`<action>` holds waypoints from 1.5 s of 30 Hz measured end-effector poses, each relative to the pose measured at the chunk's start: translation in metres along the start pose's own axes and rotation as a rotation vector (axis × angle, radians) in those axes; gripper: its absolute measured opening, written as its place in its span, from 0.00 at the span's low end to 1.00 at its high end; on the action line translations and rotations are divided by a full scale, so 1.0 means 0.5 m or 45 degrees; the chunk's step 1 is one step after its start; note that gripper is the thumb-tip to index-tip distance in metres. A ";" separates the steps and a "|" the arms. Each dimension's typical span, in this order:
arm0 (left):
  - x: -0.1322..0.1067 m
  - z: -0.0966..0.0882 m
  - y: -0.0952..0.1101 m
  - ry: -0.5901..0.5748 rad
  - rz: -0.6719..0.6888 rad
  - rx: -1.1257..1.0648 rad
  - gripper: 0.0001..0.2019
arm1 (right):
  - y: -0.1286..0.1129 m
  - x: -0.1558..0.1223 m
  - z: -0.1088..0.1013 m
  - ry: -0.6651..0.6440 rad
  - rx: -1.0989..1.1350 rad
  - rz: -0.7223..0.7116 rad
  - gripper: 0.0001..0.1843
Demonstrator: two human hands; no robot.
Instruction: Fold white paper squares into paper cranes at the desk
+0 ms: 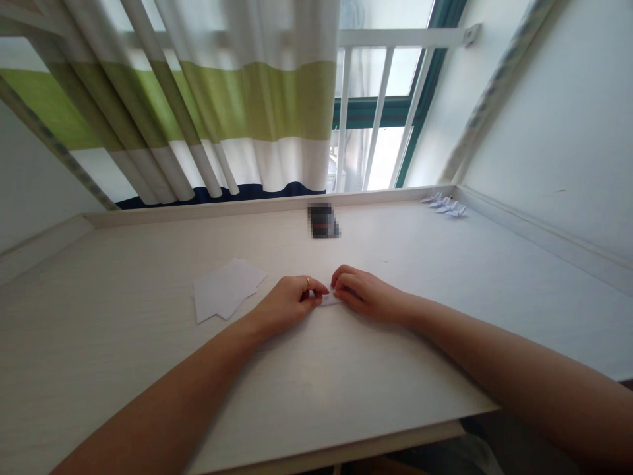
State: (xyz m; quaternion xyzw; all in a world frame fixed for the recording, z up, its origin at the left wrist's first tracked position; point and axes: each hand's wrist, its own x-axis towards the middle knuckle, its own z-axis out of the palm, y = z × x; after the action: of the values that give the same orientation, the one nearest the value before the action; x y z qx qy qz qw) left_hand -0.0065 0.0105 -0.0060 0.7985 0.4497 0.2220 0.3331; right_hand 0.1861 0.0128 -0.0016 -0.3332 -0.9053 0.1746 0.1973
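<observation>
Between my two hands, near the middle of the desk, lies a small white piece of paper (330, 299). It looks folded, but my fingers cover most of it. My left hand (294, 300), with a ring on one finger, pinches its left end between thumb and fingers. On the right end, the curled fingers of my right hand (363, 292) press and grip the paper. Left of my left hand, several loose white paper sheets (225, 287) lie overlapping and flat.
The pale desk (306, 382) has a raised rim at the back. A dark, blurred object (322, 221) lies near that rim. Several small folded white paper pieces (448, 206) are at the back right corner. Behind hang striped curtains (257, 99) beside white railings (380, 99).
</observation>
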 end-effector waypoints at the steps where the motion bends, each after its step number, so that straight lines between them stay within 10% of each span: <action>1: 0.000 -0.001 0.000 -0.008 -0.003 -0.001 0.12 | 0.002 0.000 0.002 0.008 0.011 0.008 0.07; 45: 0.012 0.004 0.011 0.011 -0.094 0.098 0.16 | -0.010 0.006 0.015 0.034 -0.022 0.153 0.03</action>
State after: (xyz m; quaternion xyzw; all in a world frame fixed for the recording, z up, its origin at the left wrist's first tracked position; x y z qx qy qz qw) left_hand 0.0008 0.0130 -0.0032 0.7925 0.4886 0.1956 0.3082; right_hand 0.1777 0.0099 -0.0052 -0.3907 -0.8825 0.1741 0.1956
